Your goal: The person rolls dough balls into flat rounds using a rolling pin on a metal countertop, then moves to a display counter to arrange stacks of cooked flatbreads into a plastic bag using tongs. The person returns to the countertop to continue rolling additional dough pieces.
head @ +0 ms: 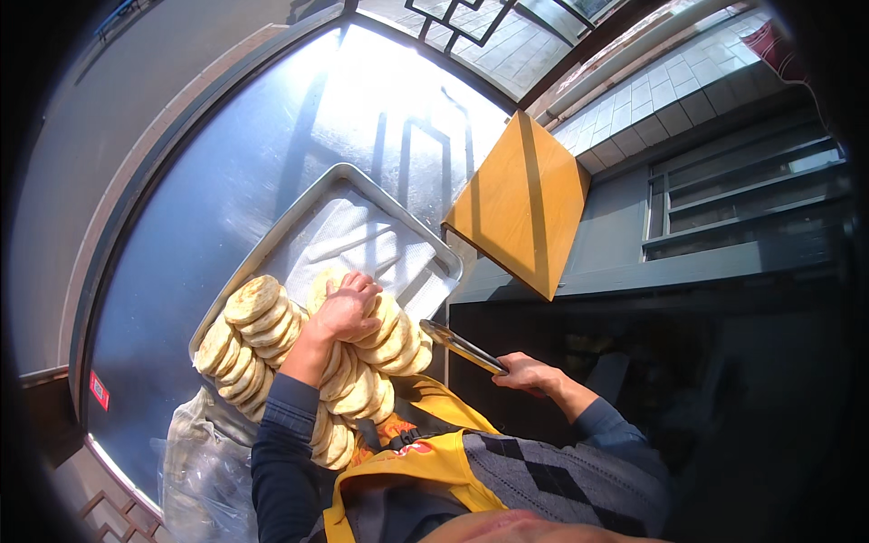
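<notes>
Rows of round, pale flatbreads (258, 302) lie overlapped in a shallow metal tray (261, 248), filling its near part. My left hand (347, 309) is on the far end of the middle row, its fingers curled over a flatbread (319, 288); the palm side is hidden. In my right hand (526, 373) is a pair of metal tongs (468, 349), gripped near the handle end. The tongs' tips point at the tray's right side, close beside the nearest stack of flatbreads (400, 346). White quilted cloth (366, 237) lines the tray's far part.
The tray rests on a shiny, sunlit metal counter (224, 197). A wooden board (526, 210) sits right of the tray. Clear plastic and cloth (210, 468) lie at the near left. A red sticker with a printed code (99, 391) marks the counter's left edge. Dark lattice (468, 24) stands beyond.
</notes>
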`<state>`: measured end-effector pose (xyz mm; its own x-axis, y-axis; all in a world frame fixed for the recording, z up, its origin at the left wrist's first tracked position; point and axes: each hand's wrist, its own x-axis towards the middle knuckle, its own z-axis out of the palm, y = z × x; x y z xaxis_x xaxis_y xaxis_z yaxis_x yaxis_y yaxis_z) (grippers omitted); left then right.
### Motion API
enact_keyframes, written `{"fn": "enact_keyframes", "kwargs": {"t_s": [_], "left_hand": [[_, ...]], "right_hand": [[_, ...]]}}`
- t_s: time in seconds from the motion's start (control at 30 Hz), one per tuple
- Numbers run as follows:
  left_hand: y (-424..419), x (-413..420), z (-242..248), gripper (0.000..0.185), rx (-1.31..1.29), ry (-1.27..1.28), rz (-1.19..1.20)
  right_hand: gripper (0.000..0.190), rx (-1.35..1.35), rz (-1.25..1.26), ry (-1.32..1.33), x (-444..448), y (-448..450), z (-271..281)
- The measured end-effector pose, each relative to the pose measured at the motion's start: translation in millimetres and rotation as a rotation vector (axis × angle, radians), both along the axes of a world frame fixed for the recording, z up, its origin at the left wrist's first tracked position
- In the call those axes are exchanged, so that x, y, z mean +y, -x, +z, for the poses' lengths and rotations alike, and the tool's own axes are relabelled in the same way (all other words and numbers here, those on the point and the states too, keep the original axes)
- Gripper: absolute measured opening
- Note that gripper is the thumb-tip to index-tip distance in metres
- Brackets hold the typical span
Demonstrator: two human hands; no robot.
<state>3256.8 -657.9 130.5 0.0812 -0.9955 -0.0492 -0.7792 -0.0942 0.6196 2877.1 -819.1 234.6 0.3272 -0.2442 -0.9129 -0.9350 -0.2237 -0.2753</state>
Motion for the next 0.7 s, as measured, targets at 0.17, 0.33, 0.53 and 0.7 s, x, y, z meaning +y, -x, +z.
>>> {"fn": "enact_keyframes", "kwargs": {"t_s": [0.17,0.33,0.53,0.7], "left_hand": [[17,13,-9,0.064,-0.169,0.041,0.179],[28,44,46,0.060,-0.087,0.251,0.275],[58,102,251,0.070,-0.250,-0.367,0.326],[165,116,360,0.064,-0.545,0.029,0.472]], "right_hand": [[0.035,-0.208,-0.069,0.240,6,29,-1],[0.043,-0.307,-0.058,0.473,-7,53,-3],[0.042,-0.653,0.450,0.412,-27,-37,-12],[0.042,-0.740,0.661,0.409,-26,-115,-29]]}}
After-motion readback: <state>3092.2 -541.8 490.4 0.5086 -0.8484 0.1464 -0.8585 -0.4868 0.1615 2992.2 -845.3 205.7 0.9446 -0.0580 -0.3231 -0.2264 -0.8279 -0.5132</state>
